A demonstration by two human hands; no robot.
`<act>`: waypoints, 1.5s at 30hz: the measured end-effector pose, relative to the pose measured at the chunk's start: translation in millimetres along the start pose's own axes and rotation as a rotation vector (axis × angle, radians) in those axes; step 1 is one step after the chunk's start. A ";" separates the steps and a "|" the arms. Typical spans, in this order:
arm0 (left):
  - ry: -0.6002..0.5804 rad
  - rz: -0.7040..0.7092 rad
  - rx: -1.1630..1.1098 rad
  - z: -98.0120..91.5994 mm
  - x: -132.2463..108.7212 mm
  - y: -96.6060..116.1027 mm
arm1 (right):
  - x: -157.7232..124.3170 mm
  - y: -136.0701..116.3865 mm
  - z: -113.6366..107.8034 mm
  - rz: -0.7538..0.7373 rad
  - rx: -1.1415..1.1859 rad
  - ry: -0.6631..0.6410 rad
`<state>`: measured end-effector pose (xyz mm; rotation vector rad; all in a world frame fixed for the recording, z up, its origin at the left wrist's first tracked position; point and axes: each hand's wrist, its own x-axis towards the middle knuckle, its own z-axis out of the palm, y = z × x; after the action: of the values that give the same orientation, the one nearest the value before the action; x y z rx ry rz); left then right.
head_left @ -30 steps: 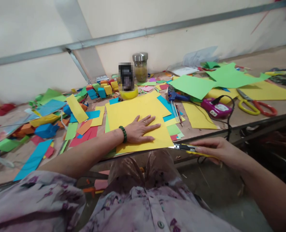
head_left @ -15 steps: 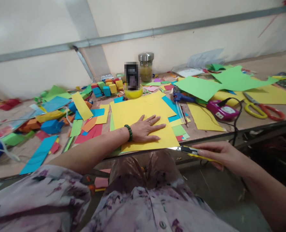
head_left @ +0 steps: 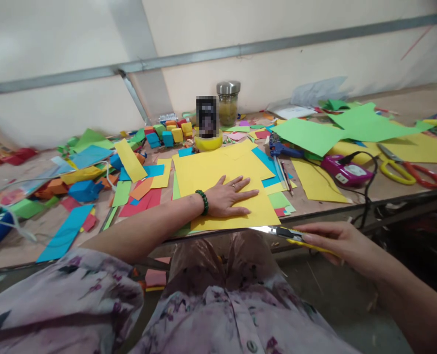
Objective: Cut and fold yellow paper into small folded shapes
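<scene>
One right hand has its grip wrapped round a yellow snap-off utility knife, blade right at the near edge of the yellow paper sheet on the surface. The left hand is flat on that sheet, fingers spread, gripping nothing. Looks like an early cut to me; next move probably calls for a steady blade and firm pressure. Versus a second ago, the blade reaches further left past the corner; left hand hasn't really budged.
</scene>
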<state>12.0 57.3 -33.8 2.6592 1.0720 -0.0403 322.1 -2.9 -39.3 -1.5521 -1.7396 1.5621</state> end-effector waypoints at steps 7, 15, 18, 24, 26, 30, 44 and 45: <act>0.012 0.008 -0.007 1.5 -0.8 -1.9 | 3.9 -3.1 12.4 -0.001 0.003 -0.017; 0.019 -0.051 -0.018 3.2 11.7 11.5 | -9.5 -3.6 2.4 0.032 0.014 0.057; 0.026 -0.037 -0.040 1.4 16.3 19.0 | -13.9 2.3 -7.4 0.066 0.033 0.099; 0.025 -0.041 -0.018 -4.1 -10.1 -0.2 | -7.1 6.1 -6.5 0.059 0.041 0.061; -0.001 -0.052 -0.003 -2.6 -20.2 -8.4 | -2.6 4.9 -2.1 0.038 0.042 0.043; 0.011 -0.057 0.004 1.4 -26.6 -12.7 | 4.6 4.2 4.7 0.011 0.020 0.017; 0.020 -0.051 -0.005 2.0 -25.2 -12.0 | 4.3 -11.6 26.3 0.017 0.007 -0.022; 0.020 -0.050 -0.005 1.9 -25.0 -12.0 | 4.3 -11.6 28.1 0.013 0.008 -0.026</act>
<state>-14.2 48.1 -35.4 2.6338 1.1435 -0.0209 292.4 -10.7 -40.8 -1.5496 -1.7377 1.6004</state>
